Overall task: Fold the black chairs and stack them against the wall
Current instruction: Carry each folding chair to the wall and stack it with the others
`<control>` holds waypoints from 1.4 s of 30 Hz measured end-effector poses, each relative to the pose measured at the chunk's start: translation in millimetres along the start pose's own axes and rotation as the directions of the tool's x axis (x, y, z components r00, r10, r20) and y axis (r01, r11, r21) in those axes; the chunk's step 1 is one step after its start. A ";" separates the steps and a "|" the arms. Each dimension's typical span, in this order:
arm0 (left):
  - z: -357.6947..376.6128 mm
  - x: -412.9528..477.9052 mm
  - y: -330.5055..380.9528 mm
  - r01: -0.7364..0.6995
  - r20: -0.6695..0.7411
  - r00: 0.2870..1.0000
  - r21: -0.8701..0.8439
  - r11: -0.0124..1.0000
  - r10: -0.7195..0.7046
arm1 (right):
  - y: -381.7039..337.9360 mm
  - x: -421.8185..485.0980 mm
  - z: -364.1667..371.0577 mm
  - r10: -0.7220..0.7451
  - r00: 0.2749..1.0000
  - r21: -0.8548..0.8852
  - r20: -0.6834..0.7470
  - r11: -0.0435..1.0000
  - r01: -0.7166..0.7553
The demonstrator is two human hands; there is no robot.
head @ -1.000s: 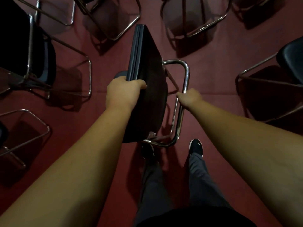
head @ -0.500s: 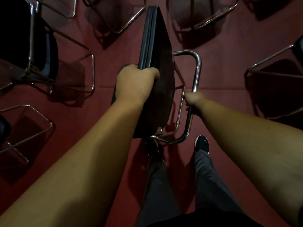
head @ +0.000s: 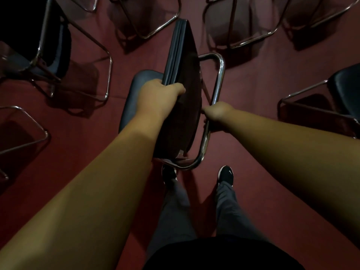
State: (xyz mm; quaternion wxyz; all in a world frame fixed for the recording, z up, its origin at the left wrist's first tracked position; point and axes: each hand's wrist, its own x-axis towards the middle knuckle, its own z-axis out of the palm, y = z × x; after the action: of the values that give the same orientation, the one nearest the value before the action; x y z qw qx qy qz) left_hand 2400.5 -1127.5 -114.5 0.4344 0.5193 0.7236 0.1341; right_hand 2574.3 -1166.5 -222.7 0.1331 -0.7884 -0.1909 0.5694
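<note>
My left hand (head: pixel 155 100) clenches the folded black chair (head: pixel 183 90) at twelve o'clock, my right hand (head: pixel 218 115) grips its chrome frame (head: pixel 219 78); crowded chairs (head: pixel 48 45) at ten and two could snag it, wrenching it loose.
</note>
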 end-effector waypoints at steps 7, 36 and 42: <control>-3.0 -0.7 -4.4 0.003 0.046 0.999 0.018 1.000 -0.004 | -47.6 -39.3 31.6 -0.082 0.985 0.214 0.149 0.976 0.048; 19.0 11.2 10.9 0.211 0.026 0.978 -0.113 0.971 -0.209 | -75.0 -64.3 20.8 -0.250 0.968 0.363 -0.025 0.900 0.242; 44.6 0.2 24.8 0.180 0.047 0.983 -0.112 0.977 -0.176 | -56.8 -66.4 -9.3 -0.259 0.966 0.335 -0.002 0.910 0.245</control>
State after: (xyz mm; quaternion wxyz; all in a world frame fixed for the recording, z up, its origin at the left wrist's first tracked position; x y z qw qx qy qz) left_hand 2450.5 -1128.3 -124.8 0.4872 0.4287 0.7502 0.1267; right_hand 2556.1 -1145.8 -139.2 0.3324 -0.7111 -0.1949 0.5881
